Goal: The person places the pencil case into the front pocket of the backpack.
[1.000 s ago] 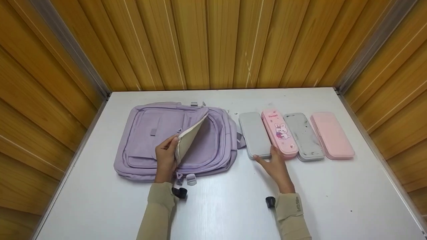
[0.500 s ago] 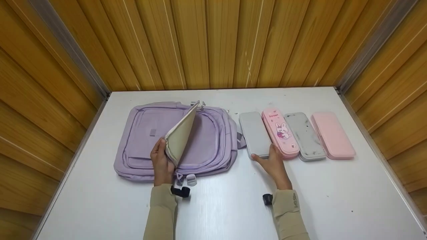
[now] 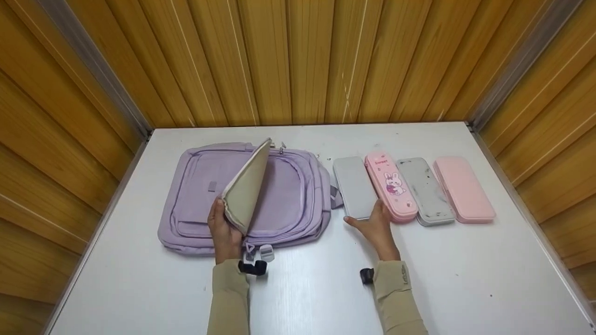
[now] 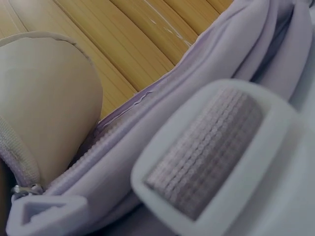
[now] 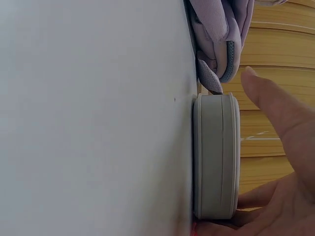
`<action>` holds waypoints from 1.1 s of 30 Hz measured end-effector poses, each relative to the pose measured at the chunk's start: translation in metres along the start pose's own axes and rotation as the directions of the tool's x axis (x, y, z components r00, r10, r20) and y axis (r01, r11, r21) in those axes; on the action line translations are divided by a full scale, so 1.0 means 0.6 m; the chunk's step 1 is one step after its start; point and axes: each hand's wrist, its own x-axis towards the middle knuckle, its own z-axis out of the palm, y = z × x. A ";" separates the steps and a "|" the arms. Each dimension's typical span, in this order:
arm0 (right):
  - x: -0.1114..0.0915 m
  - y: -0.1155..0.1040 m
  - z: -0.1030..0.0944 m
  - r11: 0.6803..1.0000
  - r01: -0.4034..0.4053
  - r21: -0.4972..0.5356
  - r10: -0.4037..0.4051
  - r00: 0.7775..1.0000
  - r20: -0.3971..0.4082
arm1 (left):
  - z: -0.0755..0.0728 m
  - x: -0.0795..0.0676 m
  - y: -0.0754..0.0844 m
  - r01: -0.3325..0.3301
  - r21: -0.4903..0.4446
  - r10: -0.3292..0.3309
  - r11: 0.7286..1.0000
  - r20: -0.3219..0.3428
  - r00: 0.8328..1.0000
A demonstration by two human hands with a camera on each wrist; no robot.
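Note:
A lilac backpack [image 3: 195, 167] lies flat on the left, its front pocket unzipped. My left hand [image 3: 225, 235] pinches the edge of the pocket flap [image 3: 247, 190], holding it raised so its cream lining shows. In the left wrist view, a zipper pull [image 4: 47, 214] and a strap buckle [image 4: 211, 152] fill the foreground; the hand is mostly hidden. At the near end of a plain grey pencil case [image 3: 355, 186], my right hand [image 3: 379, 232] spreads thumb and fingers. The right wrist view has the fingers [image 5: 258, 196] against one side of the case, the thumb standing off it.
To the right of the grey case lie a pink bunny pencil case [image 3: 391, 186], a scuffed grey case [image 3: 426, 190] and a plain pink case [image 3: 464, 188], side by side. Wood-patterned panels [image 3: 307, 60] wall in the white table [image 3: 302, 288].
My left hand has drawn the pocket flap leftward, opening the pocket wider. My right hand has shifted slightly left at the grey pencil case's near end; the cases stay in place.

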 end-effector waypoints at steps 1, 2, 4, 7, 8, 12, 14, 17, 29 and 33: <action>0.001 -0.001 0.002 1.000 -0.001 0.000 0.001 1.000 -0.008 | -0.001 0.000 0.000 0.002 -0.008 -0.002 1.000 0.002 1.000; 0.003 -0.001 0.004 1.000 -0.001 0.002 0.001 1.000 -0.018 | -0.001 0.000 0.000 0.006 -0.020 -0.006 1.000 0.003 1.000; 0.007 -0.001 0.008 1.000 0.008 0.004 -0.008 0.999 -0.047 | -0.002 0.000 0.000 0.005 -0.039 -0.005 0.999 0.001 1.000; 0.010 0.001 0.014 0.999 0.023 0.025 -0.020 0.996 -0.092 | -0.003 0.000 -0.002 -0.004 -0.046 0.004 0.999 -0.001 1.000; 0.011 0.001 0.016 0.999 0.029 0.036 -0.025 0.994 -0.108 | -0.003 0.001 -0.003 -0.004 -0.046 0.004 0.999 0.004 1.000; 0.012 0.003 0.024 0.997 0.047 0.054 -0.038 0.987 -0.154 | -0.003 0.004 -0.005 0.007 -0.034 -0.006 0.999 0.021 1.000; 0.013 0.004 0.026 0.997 0.053 0.049 -0.044 0.985 -0.165 | -0.003 0.005 -0.007 0.017 -0.042 -0.016 0.999 0.010 1.000; 0.016 0.006 0.027 0.998 0.047 0.043 -0.039 0.986 -0.164 | -0.002 0.006 -0.009 0.022 -0.054 -0.023 0.998 -0.016 1.000; 0.012 0.010 0.023 0.997 0.033 0.066 -0.022 0.986 -0.164 | -0.003 0.005 -0.010 0.019 -0.050 -0.020 0.999 -0.020 1.000; 0.011 0.011 0.022 0.995 0.058 0.078 -0.042 0.981 -0.190 | -0.004 0.004 -0.009 0.028 -0.050 -0.030 0.998 -0.035 0.999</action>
